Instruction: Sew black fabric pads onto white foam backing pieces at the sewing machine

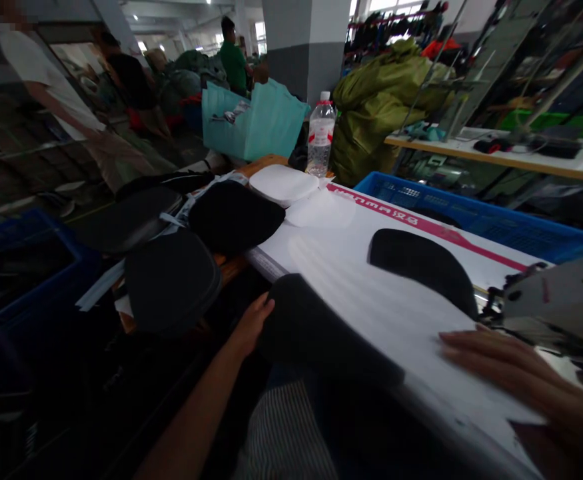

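My left hand [255, 325] pinches the near left edge of a black, round-cornered flat panel [331, 340], which hangs partly over the table's front edge. A blurred white sheet-like piece [371, 293] with faint ribs lies beside that panel. My right hand [511, 373] is smeared by motion; its fingers are stretched out over the white surface near the sewing machine [556, 293], with nothing seen in them. Farther back on the tabletop [501, 253] rests another black panel [424, 267].
Stacks of black panels [171, 280] and white panels [284, 183] sit to the left and back. A water bottle [321, 137] stands behind. Blue crates [481, 217] flank the table's far side and the left floor. Several people are in the background, one in a white shirt [46, 73].
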Available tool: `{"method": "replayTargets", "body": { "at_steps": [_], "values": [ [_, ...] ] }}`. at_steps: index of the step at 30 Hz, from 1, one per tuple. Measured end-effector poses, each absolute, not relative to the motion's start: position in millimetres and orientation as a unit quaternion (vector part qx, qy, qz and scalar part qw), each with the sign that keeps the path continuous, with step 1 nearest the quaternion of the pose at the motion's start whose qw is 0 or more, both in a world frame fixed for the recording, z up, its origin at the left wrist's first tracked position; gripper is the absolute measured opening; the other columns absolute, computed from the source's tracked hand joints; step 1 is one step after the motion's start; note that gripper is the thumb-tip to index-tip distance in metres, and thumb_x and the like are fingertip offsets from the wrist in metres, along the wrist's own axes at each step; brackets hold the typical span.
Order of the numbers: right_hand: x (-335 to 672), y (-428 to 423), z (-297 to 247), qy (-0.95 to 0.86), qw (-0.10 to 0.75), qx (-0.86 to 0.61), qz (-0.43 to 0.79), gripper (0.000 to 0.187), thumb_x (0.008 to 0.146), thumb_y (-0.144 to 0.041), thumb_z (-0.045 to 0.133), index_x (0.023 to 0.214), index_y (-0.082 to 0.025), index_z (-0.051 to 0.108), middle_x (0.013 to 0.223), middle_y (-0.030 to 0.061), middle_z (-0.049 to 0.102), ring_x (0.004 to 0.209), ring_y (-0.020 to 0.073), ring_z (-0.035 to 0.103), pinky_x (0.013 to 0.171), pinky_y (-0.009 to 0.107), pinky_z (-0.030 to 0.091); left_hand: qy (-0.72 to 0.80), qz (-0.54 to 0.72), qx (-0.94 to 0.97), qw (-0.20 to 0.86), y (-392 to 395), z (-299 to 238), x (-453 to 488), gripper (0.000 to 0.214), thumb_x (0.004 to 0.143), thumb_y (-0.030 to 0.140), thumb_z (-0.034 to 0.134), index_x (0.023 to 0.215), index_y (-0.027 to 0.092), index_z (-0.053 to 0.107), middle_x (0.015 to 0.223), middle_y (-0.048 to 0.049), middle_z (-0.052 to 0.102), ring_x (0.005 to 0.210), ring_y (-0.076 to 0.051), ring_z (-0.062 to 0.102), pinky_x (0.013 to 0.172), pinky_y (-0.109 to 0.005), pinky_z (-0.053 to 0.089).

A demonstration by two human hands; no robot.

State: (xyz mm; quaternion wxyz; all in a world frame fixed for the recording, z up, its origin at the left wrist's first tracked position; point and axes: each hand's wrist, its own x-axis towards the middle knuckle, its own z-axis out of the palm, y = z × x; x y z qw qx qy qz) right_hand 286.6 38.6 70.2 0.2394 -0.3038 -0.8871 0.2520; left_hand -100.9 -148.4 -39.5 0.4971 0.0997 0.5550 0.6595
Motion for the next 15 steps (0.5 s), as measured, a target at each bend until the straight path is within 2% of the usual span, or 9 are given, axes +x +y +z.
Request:
{"method": "replayTargets", "body": {
  "at_steps": [2, 4, 7, 9, 12, 15],
  "values": [
    [270, 37, 56, -0.949, 0.175, -0.192, 0.176, 0.052, 0.086, -0.022, 0.05, 0.127, -0.047, 0.072, 0.134, -0.0011, 0.07, 0.127, 0.0325, 0.064, 0.119, 0.068, 0.034, 0.564, 0.655, 0.084, 0.495, -148, -40, -102, 0.066, 0.08, 0.061, 0.08, 0.127, 0.016, 0.07, 0.115, -0.0133, 0.079, 0.106, -0.032, 0.074, 0.097, -0.044, 0.055],
    [253, 35, 33, -0.973, 0.133, -0.142, 0.125, 0.057, 0.081, -0.012, 0.052, 0.122, -0.045, 0.074, 0.133, -0.0022, 0.072, 0.123, 0.0313, 0.067, 0.114, 0.072, 0.038, 0.562, 0.653, 0.078, 0.502, -147, -39, -103, 0.071, 0.084, 0.072, 0.07, 0.125, 0.014, 0.072, 0.114, -0.0147, 0.079, 0.106, -0.033, 0.074, 0.094, -0.045, 0.056],
    [237, 29, 2, -0.979, 0.088, -0.148, 0.107, 0.063, 0.076, -0.001, 0.048, 0.115, -0.041, 0.076, 0.134, -0.0015, 0.071, 0.127, 0.0292, 0.064, 0.113, 0.071, 0.04, 0.533, 0.664, 0.092, 0.516, -146, -36, -103, 0.082, 0.084, 0.082, 0.061, 0.129, 0.014, 0.069, 0.12, -0.0158, 0.076, 0.112, -0.034, 0.071, 0.096, -0.045, 0.055],
    [232, 25, -6, -0.977, 0.077, -0.159, 0.116, 0.062, 0.076, 0.0, 0.047, 0.114, -0.039, 0.077, 0.135, -0.0002, 0.071, 0.13, 0.029, 0.062, 0.114, 0.07, 0.038, 0.535, 0.664, 0.112, 0.51, -146, -33, -102, 0.082, 0.081, 0.078, 0.069, 0.132, 0.014, 0.066, 0.122, -0.0155, 0.075, 0.114, -0.033, 0.071, 0.097, -0.043, 0.054],
    [224, 20, -4, -0.974, 0.077, -0.154, 0.145, 0.057, 0.079, -0.001, 0.046, 0.111, -0.036, 0.078, 0.135, 0.0014, 0.07, 0.132, 0.0297, 0.06, 0.112, 0.065, 0.044, 0.571, 0.64, 0.154, 0.49, -144, -30, -100, 0.076, 0.076, 0.059, 0.086, 0.135, 0.015, 0.063, 0.123, -0.0146, 0.075, 0.109, -0.032, 0.072, 0.093, -0.04, 0.055],
    [223, 17, 1, -0.971, 0.087, -0.152, 0.165, 0.056, 0.082, -0.002, 0.044, 0.111, -0.034, 0.078, 0.137, 0.0037, 0.069, 0.133, 0.0288, 0.06, 0.112, 0.061, 0.047, 0.584, 0.634, 0.185, 0.471, -145, -27, -100, 0.07, 0.076, 0.049, 0.088, 0.132, 0.015, 0.063, 0.122, -0.0141, 0.074, 0.104, -0.03, 0.072, 0.09, -0.038, 0.056]
  ]
}}
